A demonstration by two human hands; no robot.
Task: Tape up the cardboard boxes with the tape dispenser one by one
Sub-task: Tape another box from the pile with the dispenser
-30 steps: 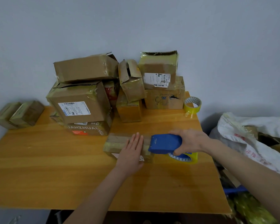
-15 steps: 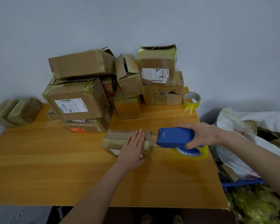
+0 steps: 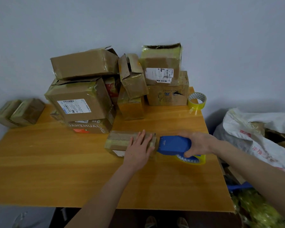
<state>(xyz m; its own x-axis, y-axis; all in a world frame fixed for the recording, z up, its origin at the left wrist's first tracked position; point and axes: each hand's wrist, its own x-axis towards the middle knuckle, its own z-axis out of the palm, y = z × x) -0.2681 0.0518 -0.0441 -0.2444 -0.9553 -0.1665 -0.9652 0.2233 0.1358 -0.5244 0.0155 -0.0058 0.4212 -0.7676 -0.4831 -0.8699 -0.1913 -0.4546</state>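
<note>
A small flat cardboard box [image 3: 120, 140] lies in the middle of the wooden table [image 3: 56, 170]. My left hand [image 3: 139, 149] rests flat on the right half of its top with straight fingers. My right hand [image 3: 198, 143] grips a blue tape dispenser [image 3: 174, 145] with a yellow tape roll under it. The dispenser's front edge sits against the box's right end.
A pile of several worn cardboard boxes [image 3: 82, 99] stands at the back against the wall. A spare yellow tape roll [image 3: 197, 101] is at the back right. Two small boxes [image 3: 18, 112] hang off the table's left. A white bag [image 3: 257, 134] of cardboard lies right of the table.
The dispenser pulled away from the box's right end to the right, then came back against that end. My left hand stayed on the box.
</note>
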